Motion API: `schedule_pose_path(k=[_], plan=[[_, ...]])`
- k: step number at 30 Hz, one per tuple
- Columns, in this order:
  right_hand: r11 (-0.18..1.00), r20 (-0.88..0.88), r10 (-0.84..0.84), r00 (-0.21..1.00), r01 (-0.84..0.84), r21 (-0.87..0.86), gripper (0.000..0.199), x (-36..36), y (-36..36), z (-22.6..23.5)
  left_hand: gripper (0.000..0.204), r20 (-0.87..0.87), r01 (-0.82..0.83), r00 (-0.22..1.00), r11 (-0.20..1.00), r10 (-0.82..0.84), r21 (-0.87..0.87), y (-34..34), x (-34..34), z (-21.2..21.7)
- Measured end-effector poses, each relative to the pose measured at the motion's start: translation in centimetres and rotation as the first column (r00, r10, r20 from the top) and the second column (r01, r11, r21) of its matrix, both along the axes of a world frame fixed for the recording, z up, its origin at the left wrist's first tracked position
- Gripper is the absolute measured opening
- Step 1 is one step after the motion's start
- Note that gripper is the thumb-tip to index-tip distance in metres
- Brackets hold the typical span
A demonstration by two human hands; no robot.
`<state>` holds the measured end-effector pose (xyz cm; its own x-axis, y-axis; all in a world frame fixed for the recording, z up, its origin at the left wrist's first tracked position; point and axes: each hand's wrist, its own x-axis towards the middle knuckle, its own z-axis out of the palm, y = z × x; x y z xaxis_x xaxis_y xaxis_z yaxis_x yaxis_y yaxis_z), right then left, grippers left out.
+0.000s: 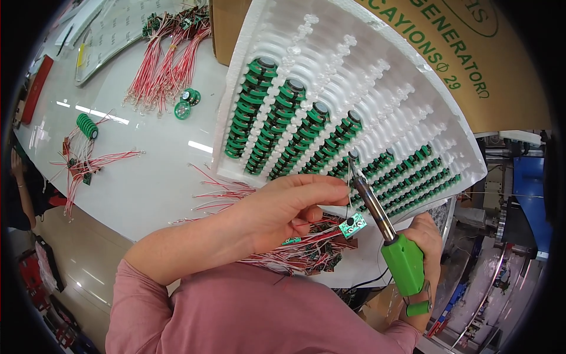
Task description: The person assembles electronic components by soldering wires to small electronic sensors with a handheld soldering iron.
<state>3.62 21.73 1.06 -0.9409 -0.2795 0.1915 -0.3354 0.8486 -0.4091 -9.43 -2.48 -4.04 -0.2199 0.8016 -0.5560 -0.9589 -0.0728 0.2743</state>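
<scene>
My right hand (pixel 425 236) is wrapped round the green handle of a soldering iron (pixel 402 262). The iron's metal tip points up and away, at the row of small round green-and-black speakers (pixel 306 141) in a white foam tray (pixel 463 141). My left hand (pixel 295 203) is closed in a pinch beside the tip, on a thin wire. Below its fingers hangs a small green circuit board (pixel 353 225) with a black dot. Exactly where the wire ends at the speaker is hard to make out.
Under my left forearm lies a heap of circuit boards with red and white wires (pixel 295 253). More wired bundles (pixel 162 76) sit at the back left, near two loose speakers (pixel 183 110). A stack of speakers (pixel 87 126) stands at left. A cardboard box (pixel 466 100) is behind the tray.
</scene>
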Motion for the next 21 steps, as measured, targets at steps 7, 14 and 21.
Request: schedule_pose_path(k=[7, 14, 21], plan=[[1.000, -0.030, -0.020, 0.999, 0.020, -0.007, 0.026, 0.1, -0.6, 0.3, 0.023, -0.059, 0.003, 0.998, 1.000, -0.002, 0.010, -0.1, 0.1, 0.1], [0.924, -0.147, -0.136, 0.980, 0.072, -0.377, 0.017, 1.9, -0.7, -0.2, 0.028, -0.084, -0.020, 0.996, 1.000, 0.021, 0.014, 0.0, 0.5, 0.0], [0.633, 0.047, -0.443, 0.895, 0.349, -0.691, 0.029, 6.3, -1.8, -2.1, 0.023, -0.772, -0.330, 0.622, 0.938, 0.134, -0.103, -2.7, 3.0, 0.9]])
